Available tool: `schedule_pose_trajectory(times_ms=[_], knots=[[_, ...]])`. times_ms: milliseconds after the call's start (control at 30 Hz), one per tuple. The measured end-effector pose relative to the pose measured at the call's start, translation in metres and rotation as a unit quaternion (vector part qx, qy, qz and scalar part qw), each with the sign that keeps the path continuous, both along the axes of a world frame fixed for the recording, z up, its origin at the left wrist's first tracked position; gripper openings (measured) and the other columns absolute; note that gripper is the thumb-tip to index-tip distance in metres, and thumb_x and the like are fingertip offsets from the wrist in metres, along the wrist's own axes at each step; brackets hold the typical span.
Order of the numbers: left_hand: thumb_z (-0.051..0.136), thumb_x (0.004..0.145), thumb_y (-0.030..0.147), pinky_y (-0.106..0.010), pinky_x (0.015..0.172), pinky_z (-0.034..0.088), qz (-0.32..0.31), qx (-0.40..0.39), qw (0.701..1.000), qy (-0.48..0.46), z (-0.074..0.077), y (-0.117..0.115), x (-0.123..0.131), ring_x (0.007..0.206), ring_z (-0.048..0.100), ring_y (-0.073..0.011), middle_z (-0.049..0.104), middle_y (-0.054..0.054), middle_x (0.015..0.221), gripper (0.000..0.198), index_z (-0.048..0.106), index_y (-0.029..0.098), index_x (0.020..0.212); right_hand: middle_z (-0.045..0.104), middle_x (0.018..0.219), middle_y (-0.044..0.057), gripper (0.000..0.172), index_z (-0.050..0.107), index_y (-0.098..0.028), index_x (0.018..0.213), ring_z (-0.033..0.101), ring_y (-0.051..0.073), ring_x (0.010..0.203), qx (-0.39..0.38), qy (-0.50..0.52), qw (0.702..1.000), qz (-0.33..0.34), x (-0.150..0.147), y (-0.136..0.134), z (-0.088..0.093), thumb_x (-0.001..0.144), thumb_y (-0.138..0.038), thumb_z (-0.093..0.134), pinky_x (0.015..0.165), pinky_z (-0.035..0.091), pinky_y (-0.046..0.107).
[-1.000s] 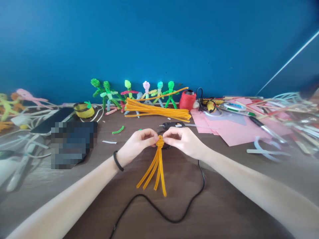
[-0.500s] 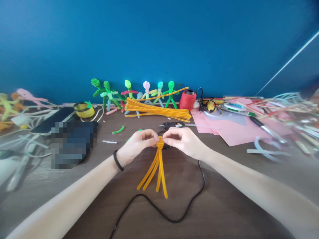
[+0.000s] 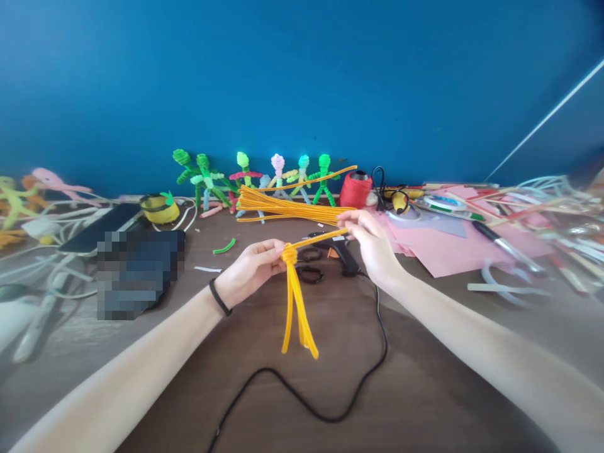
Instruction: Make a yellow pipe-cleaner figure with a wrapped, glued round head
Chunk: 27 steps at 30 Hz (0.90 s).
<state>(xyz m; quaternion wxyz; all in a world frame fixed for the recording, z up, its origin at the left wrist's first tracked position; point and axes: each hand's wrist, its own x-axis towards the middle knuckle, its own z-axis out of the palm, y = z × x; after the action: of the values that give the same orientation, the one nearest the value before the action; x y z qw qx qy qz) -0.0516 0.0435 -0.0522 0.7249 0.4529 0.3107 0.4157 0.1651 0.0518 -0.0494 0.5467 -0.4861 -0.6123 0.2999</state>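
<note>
My left hand pinches the wrapped top of an orange pipe-cleaner figure, whose several loose strands hang down over the brown table. My right hand is closed on one strand of the same figure and holds it out to the right, slightly upward. Beneath that strand lie a black glue gun and black-handled scissors, partly covered. Just behind my right fingers rests a bundle of orange pipe cleaners.
Small pipe-cleaner figures lean on the blue wall beside a red thread spool. Pink paper and a marker lie right; a dark phone and white cables left. A black cord curves across the front.
My right hand has moved right and up, drawing one strand out sideways. My left hand and the figure have shifted slightly left, uncovering the glue gun and scissors.
</note>
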Motion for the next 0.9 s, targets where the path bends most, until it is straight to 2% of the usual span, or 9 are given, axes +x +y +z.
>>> schedule_pose_trajectory(times_ms=[100,167,233,300,400,567,700,800,900], knots=[[0.065,0.069,0.019,-0.020,0.059,0.041,-0.006,-0.027,0.999,-0.042,-0.003,0.003,-0.002,0.059,0.050,-0.0078,0.056,-0.002,0.067,0.011,0.058,0.011,0.067,0.058,0.079,0.003,0.014,0.048,-0.018,0.085,0.055,0.016,0.074,-0.040,-0.179,0.982,-0.036,0.009,0.007,-0.005,0.073,-0.019,0.042,0.067,0.040,0.029],[0.064,0.070,0.019,-0.020,0.059,0.042,-0.005,-0.036,0.998,-0.057,-0.005,0.004,-0.003,0.060,0.051,-0.0081,0.056,-0.002,0.067,0.010,0.058,0.011,0.068,0.059,0.070,0.003,0.015,0.050,-0.018,0.084,0.056,0.019,0.066,-0.079,-0.351,0.931,-0.063,0.012,0.007,-0.006,0.077,-0.027,0.040,0.062,0.039,0.031],[0.064,0.069,0.018,-0.021,0.060,0.043,0.000,-0.042,0.997,-0.069,-0.005,0.005,-0.005,0.061,0.052,-0.0089,0.057,-0.002,0.067,0.009,0.059,0.011,0.069,0.060,0.065,0.007,0.029,0.053,-0.017,0.080,0.058,0.023,0.064,-0.107,-0.483,0.865,-0.084,0.012,0.005,-0.004,0.081,-0.042,0.037,0.059,0.037,0.032],[0.065,0.068,0.018,-0.023,0.063,0.044,0.003,-0.047,0.995,-0.083,-0.007,0.006,-0.006,0.063,0.053,-0.0098,0.057,-0.002,0.070,0.010,0.059,0.011,0.070,0.062,0.066,0.011,0.047,0.055,-0.015,0.078,0.059,0.026,0.065,-0.118,-0.551,0.821,-0.093,0.011,0.003,-0.001,0.079,-0.057,0.034,0.056,0.037,0.033],[0.067,0.066,0.018,-0.025,0.066,0.044,-0.003,-0.051,0.994,-0.098,-0.009,0.008,-0.009,0.065,0.053,-0.0103,0.057,-0.002,0.072,0.012,0.060,0.010,0.072,0.063,0.067,0.013,0.056,0.058,-0.014,0.072,0.060,0.027,0.066,-0.139,-0.564,0.811,-0.071,0.011,0.001,0.002,0.073,-0.066,0.036,0.053,0.036,0.030],[0.068,0.064,0.020,-0.024,0.063,0.043,-0.013,-0.044,0.993,-0.111,-0.013,0.011,-0.011,0.064,0.052,-0.0100,0.055,-0.001,0.070,0.014,0.060,0.011,0.071,0.059,0.055,0.008,0.049,0.055,-0.015,0.058,0.056,0.019,0.050,-0.222,-0.429,0.875,0.018,0.020,0.006,0.004,0.071,-0.062,0.046,0.044,0.033,0.026],[0.070,0.062,0.020,-0.024,0.062,0.042,-0.013,-0.044,0.992,-0.118,-0.013,0.011,-0.011,0.064,0.052,-0.0099,0.056,-0.001,0.069,0.015,0.060,0.012,0.070,0.059,0.050,0.005,0.032,0.057,-0.014,0.079,0.051,0.012,0.041,-0.322,-0.148,0.924,0.143,0.030,0.014,0.007,0.075,-0.045,0.050,0.036,0.031,0.020],[0.071,0.060,0.021,-0.023,0.061,0.042,-0.012,-0.048,0.991,-0.121,-0.013,0.010,-0.011,0.064,0.052,-0.0097,0.056,0.000,0.068,0.016,0.060,0.012,0.068,0.065,0.059,0.007,0.024,0.051,-0.014,0.084,0.051,0.010,0.040,-0.374,0.024,0.895,0.242,0.034,0.017,0.006,0.077,-0.037,0.048,0.031,0.027,0.016],[0.071,0.060,0.020,-0.023,0.061,0.041,-0.011,-0.053,0.991,-0.122,-0.013,0.010,-0.011,0.063,0.051,-0.0096,0.056,0.000,0.067,0.017,0.060,0.012,0.069,0.067,0.075,0.012,0.017,0.047,-0.014,0.078,0.058,0.012,0.050,-0.386,0.137,0.840,0.356,0.033,0.017,-0.001,0.076,-0.031,0.047,0.036,0.037,0.017]])
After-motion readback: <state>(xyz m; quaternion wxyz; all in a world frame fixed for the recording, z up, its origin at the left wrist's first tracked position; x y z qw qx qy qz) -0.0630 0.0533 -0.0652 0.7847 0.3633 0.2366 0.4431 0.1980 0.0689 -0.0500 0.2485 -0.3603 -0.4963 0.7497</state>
